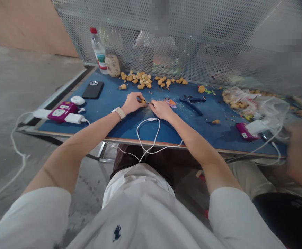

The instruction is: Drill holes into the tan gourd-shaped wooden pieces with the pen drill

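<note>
The left hand (131, 103) pinches a small orange-brown nodule (142, 101) between its fingertips just above the blue work mat (101, 107), while the right hand (161, 110) reaches in from the other side, though whether it grips the nodule or a thin metallic bit beside it is too small to tell. Both forearms lie low across the mat, probably to steady such close work, with a heap of similar nodules (139, 79) within easy reach ahead and blue-handled pliers (192, 103) lying handy to the right
</note>
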Demonstrator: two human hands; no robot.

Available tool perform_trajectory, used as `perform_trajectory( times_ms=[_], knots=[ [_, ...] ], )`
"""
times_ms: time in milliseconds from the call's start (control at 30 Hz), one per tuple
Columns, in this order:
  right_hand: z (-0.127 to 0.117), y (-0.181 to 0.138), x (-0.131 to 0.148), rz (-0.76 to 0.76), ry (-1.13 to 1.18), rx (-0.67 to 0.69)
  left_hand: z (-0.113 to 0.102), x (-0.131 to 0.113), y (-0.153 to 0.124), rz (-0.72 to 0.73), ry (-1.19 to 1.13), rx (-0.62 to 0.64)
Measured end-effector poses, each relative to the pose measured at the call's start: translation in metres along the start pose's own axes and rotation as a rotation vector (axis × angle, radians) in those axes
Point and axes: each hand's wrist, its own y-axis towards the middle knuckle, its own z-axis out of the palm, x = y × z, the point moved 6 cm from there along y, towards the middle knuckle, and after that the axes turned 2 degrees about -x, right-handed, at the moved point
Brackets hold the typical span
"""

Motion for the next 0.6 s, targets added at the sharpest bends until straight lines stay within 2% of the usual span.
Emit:
perform_trajectory(
  times_ms=[600],
  knots=[
    [-0.0016,-0.0006,0.0004,0.008,0.012,0.011,-0.0002,0.0050,0.0029,0.024,-0.010,0.009]
  ],
)
